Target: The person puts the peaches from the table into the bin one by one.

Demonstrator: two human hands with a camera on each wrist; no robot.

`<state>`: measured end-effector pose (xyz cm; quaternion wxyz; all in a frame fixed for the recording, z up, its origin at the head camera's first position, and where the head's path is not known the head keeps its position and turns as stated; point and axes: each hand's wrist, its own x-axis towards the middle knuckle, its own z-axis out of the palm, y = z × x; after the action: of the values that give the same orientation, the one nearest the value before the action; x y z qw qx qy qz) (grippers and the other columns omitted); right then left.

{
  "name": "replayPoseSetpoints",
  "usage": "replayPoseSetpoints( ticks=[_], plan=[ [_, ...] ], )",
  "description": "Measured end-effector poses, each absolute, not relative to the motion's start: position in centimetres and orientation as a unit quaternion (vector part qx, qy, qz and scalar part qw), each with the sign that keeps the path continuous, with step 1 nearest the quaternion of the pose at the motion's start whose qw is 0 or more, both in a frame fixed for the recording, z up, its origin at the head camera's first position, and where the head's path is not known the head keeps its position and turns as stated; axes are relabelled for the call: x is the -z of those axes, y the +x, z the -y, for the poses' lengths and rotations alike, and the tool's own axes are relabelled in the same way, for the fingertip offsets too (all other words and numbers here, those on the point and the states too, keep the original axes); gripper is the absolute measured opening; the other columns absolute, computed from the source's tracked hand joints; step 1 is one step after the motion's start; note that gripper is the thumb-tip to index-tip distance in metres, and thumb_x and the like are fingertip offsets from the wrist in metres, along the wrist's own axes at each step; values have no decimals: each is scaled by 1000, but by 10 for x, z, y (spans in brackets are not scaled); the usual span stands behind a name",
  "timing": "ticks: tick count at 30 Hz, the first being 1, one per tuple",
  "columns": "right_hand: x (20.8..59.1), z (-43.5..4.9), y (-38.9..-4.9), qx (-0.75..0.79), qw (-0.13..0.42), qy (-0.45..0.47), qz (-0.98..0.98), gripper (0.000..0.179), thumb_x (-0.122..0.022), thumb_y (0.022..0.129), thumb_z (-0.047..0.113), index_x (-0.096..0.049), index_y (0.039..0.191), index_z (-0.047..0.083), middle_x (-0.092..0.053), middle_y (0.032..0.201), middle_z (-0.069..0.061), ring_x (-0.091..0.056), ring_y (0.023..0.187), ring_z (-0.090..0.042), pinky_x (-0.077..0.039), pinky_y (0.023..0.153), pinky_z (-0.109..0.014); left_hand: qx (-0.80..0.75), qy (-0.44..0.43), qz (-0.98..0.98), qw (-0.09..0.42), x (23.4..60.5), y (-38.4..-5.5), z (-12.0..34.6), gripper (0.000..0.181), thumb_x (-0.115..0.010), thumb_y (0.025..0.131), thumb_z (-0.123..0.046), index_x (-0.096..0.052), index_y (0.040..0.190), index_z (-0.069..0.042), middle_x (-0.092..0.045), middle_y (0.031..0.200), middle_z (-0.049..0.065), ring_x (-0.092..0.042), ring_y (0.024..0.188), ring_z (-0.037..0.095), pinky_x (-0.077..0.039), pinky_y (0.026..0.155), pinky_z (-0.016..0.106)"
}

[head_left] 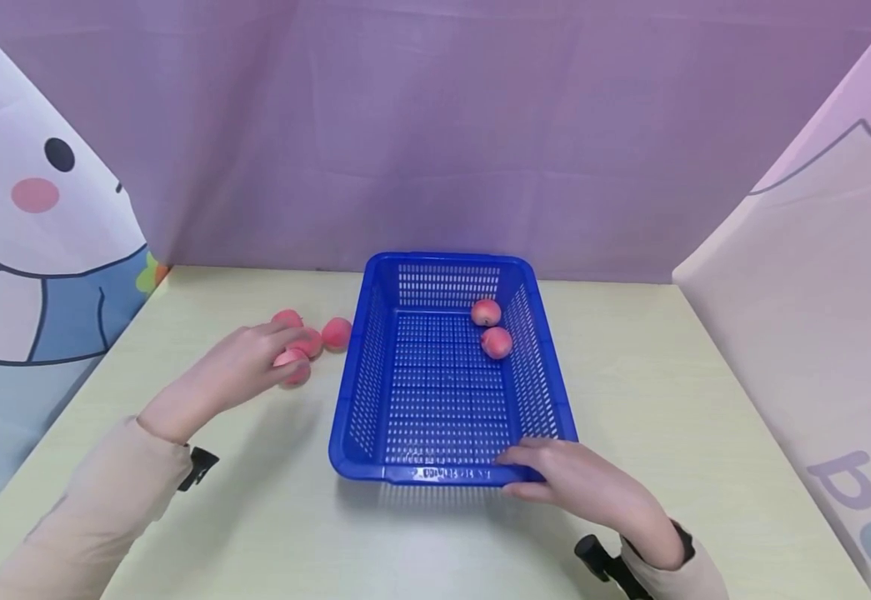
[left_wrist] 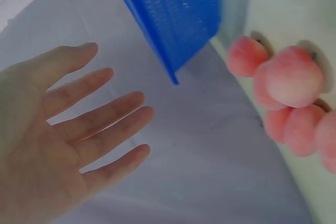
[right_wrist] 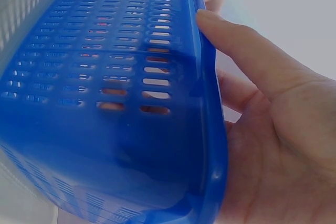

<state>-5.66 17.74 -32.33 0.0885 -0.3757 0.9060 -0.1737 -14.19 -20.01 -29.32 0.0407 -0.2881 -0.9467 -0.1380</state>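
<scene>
On the left of the table, several small pink-red apples (head_left: 337,334) lie in a cluster beside a blue plastic basket (head_left: 435,475). My left hand (head_left: 243,367) hovers over that cluster and partly covers it. In the left wrist view its fingers are spread and nearly straight, apart from the apples (left_wrist: 294,77). Two apples (head_left: 496,342) lie inside the basket by its right wall. At the basket's near right corner, my right hand (head_left: 581,479) grips the rim. The right wrist view has the thumb on the outside of the rim (right_wrist: 212,103) and fingers behind the wall.
Pale table surface (head_left: 630,358) surrounds the basket. A purple cloth (head_left: 435,142) hangs behind the table, with printed panels at the left (head_left: 37,233) and right (head_left: 818,333).
</scene>
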Motion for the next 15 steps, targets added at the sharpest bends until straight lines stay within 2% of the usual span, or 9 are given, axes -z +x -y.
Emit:
replayPoseSetpoints(
  ticks=[3, 8, 11, 15],
  plan=[
    [323, -177, -56, 174, 88, -375, -906, 27, -54, 86, 31, -62, 103, 12, -60, 92, 5, -57, 85, -10, -49, 73, -28, 138, -277, 950, 50, 298, -141, 206, 28, -63, 80, -13, -60, 105, 0, -63, 94, 13, -60, 79, 25, -50, 71, 40],
    [323, -177, -56, 177, 91, -374, -906, 27, -54, 86, 32, -62, 103, 12, -60, 92, 5, -56, 84, -9, -48, 73, -27, 129, -271, 950, 85, 308, -136, 216, 27, -68, 76, -14, -63, 98, 1, -61, 86, 12, -58, 72, 23, -50, 65, 37],
    [324, -177, -57, 179, 94, -372, -906, 27, -54, 86, 32, -62, 103, 13, -60, 92, 6, -56, 85, -9, -48, 74, -28, 132, -267, 949, 103, 315, -136, 222, 29, -70, 74, -12, -62, 97, 2, -61, 87, 15, -59, 73, 26, -51, 64, 38],
    [324, -177, -57, 178, 92, -371, -907, 27, -54, 86, 32, -62, 103, 13, -60, 93, 6, -57, 86, -9, -48, 74, -28, 146, -236, 958, 76, 322, -139, 233, 37, -69, 74, -10, -57, 106, 4, -58, 95, 19, -59, 78, 29, -51, 66, 40]
  ],
)
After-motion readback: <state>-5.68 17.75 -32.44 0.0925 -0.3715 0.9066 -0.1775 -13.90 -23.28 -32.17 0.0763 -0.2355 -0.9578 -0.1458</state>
